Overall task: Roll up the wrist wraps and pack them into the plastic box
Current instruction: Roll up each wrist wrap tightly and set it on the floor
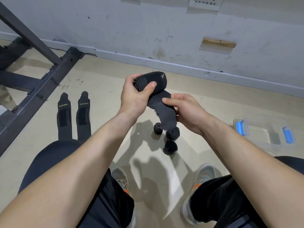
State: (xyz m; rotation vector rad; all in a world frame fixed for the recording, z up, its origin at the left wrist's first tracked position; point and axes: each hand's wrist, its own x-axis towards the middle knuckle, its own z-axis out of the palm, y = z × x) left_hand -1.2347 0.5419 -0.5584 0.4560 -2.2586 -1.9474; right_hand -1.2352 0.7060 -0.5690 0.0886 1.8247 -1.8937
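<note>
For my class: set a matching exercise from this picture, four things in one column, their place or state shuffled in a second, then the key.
1. half-rolled black fabric wrist wrap
2. two flat black wrist wraps lettered XUEYING
3. three rolled black wraps
4. clear plastic box with blue latches

A. on the floor, far right
B. clustered on the floor, centre
C. held by left hand and right hand
D. lying unrolled on the floor, left

Pairs: 1-C, 2-D, 3-B, 4-A

This is looking like a gym corner: a dark steel equipment frame [47,79] is standing on a beige floor [102,112] by a scuffed grey wall [131,30], two flat black wrist wraps [64,116] lying beside it.
</note>
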